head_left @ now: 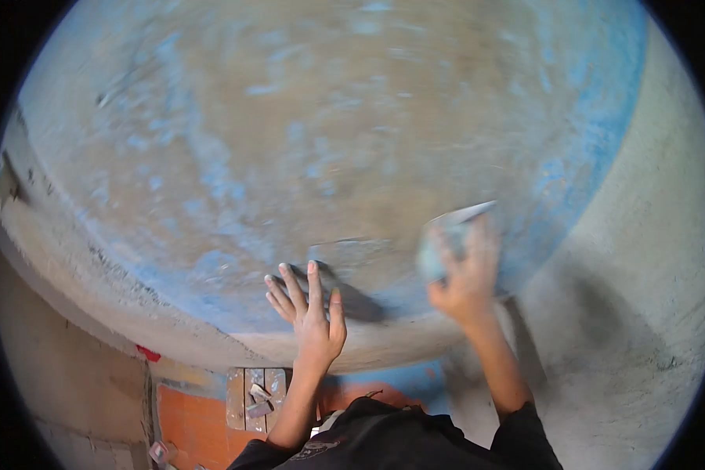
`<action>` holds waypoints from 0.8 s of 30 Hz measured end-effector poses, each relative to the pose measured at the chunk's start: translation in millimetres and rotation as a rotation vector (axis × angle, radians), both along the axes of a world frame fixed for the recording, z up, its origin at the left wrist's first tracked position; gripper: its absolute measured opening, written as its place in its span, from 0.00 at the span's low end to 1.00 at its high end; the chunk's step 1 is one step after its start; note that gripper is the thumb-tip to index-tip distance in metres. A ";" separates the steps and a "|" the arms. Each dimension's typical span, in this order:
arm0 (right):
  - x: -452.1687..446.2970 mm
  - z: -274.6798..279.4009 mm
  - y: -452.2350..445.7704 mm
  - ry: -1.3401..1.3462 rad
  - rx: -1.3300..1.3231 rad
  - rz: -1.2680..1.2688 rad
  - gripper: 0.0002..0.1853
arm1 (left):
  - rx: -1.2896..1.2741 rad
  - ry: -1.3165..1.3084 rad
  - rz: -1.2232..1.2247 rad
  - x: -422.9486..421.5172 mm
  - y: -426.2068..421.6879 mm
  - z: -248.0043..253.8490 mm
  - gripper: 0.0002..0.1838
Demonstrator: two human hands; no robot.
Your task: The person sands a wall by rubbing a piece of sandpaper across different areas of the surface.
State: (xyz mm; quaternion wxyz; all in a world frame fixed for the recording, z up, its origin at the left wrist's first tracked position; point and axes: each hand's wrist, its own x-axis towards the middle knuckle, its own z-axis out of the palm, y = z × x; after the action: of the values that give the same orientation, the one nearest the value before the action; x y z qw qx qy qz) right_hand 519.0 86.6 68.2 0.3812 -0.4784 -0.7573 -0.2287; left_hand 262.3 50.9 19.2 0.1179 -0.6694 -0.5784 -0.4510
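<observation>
A large surface (345,141), worn grey-brown with patches of blue paint, fills most of the view. My left hand (312,317) lies at its lower edge with fingers spread, holding nothing; its shadow falls on the surface to the right. My right hand (470,270) is pressed to the surface farther right, blurred by motion. Under its fingers is a greenish-grey piece of sandpaper (431,254) with a thin, pale edge lifting at the top. Its exact shape is smeared.
Below my left arm stands a slatted wooden stool (236,399) with several small pieces (260,409) on it. An orange panel (192,423) is left of it. A bare grey plaster wall (627,274) runs along the right, and a rough ledge (133,301) along the left.
</observation>
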 end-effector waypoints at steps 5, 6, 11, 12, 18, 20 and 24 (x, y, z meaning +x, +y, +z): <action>-69.8 20.6 1.2 0.114 0.116 0.056 0.37 | -0.014 -0.015 0.014 -68.4 -10.7 0.7 0.32; -90.5 13.2 -5.9 -0.071 0.022 0.142 0.37 | -0.024 -0.016 0.016 -83.0 -13.1 1.5 0.31; -156.2 35.5 3.8 0.133 0.271 -0.018 0.38 | -0.041 -0.057 0.054 -158.8 -27.0 2.3 0.30; -173.4 42.5 5.3 0.307 0.278 -0.013 0.39 | -0.052 -0.067 0.064 -172.7 -31.0 0.0 0.30; -276.0 18.6 -20.0 -0.195 -0.004 0.319 0.37 | -0.068 -0.089 0.050 -231.1 -40.8 -10.3 0.30; -288.6 20.4 -18.0 -0.172 0.056 0.246 0.36 | -0.084 -0.103 0.038 -245.7 -42.8 -13.4 0.30; -336.7 33.4 -17.2 0.332 0.286 0.102 0.35 | -0.123 -0.098 0.000 -260.2 -48.3 -19.2 0.32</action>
State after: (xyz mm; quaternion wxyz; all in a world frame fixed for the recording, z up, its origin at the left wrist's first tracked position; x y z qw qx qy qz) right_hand 182.3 69.4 101.6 0.5756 -0.4114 -0.6673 -0.2324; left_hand 2.1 2.5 -0.1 0.0479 -0.6526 -0.6102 -0.4467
